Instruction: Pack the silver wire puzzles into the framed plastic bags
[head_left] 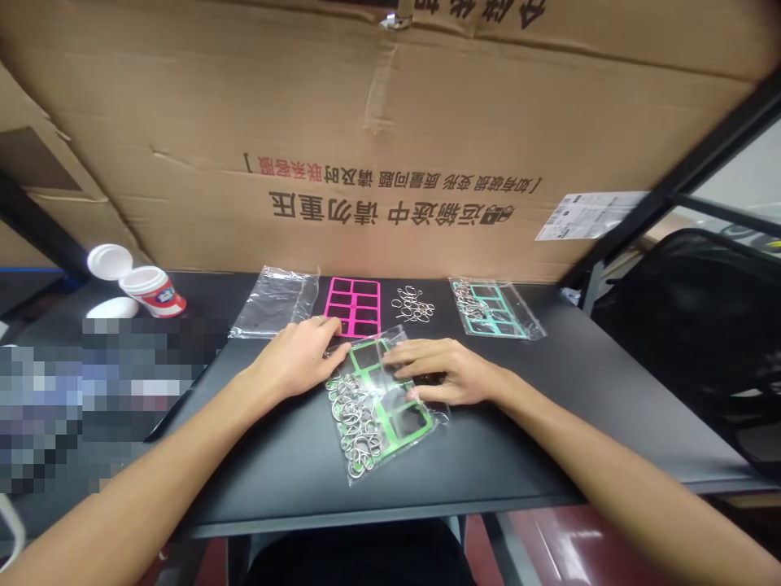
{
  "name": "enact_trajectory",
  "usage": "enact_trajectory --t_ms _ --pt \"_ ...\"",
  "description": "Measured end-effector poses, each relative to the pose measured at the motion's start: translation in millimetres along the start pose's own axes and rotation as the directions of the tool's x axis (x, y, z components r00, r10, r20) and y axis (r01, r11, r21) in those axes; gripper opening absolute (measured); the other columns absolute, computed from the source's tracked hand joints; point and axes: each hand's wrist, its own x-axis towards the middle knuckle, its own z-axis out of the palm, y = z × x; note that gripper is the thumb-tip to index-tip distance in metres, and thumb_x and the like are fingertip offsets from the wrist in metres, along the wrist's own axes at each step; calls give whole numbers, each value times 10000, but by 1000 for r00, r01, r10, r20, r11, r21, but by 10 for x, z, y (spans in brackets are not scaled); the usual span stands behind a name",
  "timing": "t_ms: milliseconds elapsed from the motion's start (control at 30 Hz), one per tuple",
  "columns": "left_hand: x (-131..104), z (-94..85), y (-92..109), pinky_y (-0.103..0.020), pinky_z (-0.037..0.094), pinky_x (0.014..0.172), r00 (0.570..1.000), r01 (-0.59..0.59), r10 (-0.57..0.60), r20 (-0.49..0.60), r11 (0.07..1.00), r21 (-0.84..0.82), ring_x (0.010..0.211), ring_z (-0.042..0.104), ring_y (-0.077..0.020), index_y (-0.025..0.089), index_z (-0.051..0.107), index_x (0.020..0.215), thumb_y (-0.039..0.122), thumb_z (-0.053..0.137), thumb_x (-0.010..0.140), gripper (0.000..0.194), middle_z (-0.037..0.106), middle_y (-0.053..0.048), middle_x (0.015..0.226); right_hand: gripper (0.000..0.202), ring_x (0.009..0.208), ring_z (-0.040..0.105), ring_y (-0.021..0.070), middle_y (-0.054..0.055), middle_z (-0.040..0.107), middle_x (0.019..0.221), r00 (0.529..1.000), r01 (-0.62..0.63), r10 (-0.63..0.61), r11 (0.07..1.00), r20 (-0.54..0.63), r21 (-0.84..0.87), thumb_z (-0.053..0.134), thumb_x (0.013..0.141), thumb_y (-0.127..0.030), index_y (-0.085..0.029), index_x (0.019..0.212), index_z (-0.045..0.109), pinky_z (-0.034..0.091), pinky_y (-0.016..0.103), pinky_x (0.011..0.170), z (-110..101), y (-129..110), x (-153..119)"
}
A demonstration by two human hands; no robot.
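A clear plastic bag (pixel 396 443) lies tilted on the dark table in front of me. Inside it are a green plastic frame with rectangular windows (pixel 399 439) and a cluster of silver metal rings or hooks (pixel 359 431) along its left side. My left hand (pixel 303 352) is at the bag's upper left corner, thumb and fingers apart, the fingertips beside a pink frame (pixel 352 308). Across the bag's right part lies my right hand (pixel 448 370), palm down with its fingers stretched out. Part of the green frame is hidden under those fingers.
Behind the frames stands a large printed cardboard box (pixel 342 106). A flat plastic bag (pixel 274 301), loose metal rings (pixel 413 305) and a bagged turquoise frame (pixel 497 309) line the back. A white-and-red tub (pixel 155 293) with its lid raised is at left; a black chair (pixel 689 325) at right.
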Motion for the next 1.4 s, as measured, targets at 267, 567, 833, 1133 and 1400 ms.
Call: enact_trajectory --t_ms 267,567,833,1133,1400 --pt "29 38 -42 -307 407 640 998 -59 61 2 974 -219 653 614 -184 213 650 942 330 575 1055 179 697 -14 788 801 1704 302 320 133 298 1837 961 -41 66 994 269 -100 710 1068 -490 -307 1763 357 315 571 1374 158 -152 99" --pt "20 -140 103 -301 403 584 950 228 -307 -50 796 -561 557 607 -183 229 672 903 615 547 1055 433 642 26 614 1081 1744 130 354 90 56 1893 987 -85 78 996 140 42 763 989 -634 -374 1811 111 258 582 1386 191 -21 72" --pt "34 -1 24 -345 503 713 954 224 -280 -109 904 -363 754 728 -231 230 765 1027 432 649 1007 234 796 -41 890 782 1696 329 296 116 353 1820 976 -159 161 987 144 -27 676 1090 -399 -297 1776 315 311 550 1390 165 -62 46" --pt "-12 -88 75 -518 593 1021 978 -26 27 -209 1000 4 1262 686 -361 188 733 1286 480 549 1103 391 749 -144 1312 389 1316 697 268 124 707 1439 983 -176 179 982 37 -72 625 1072 -213 -258 1447 718 599 475 1135 -92 60 -30" --pt "-71 -43 -18 -645 289 1367 888 -321 396 232 897 -303 1720 165 -455 280 174 1801 908 821 722 1406 114 -160 1872 186 1056 748 223 108 753 1215 986 -166 166 986 -14 1 700 1050 -255 -224 1210 788 626 391 950 -41 17 -15"
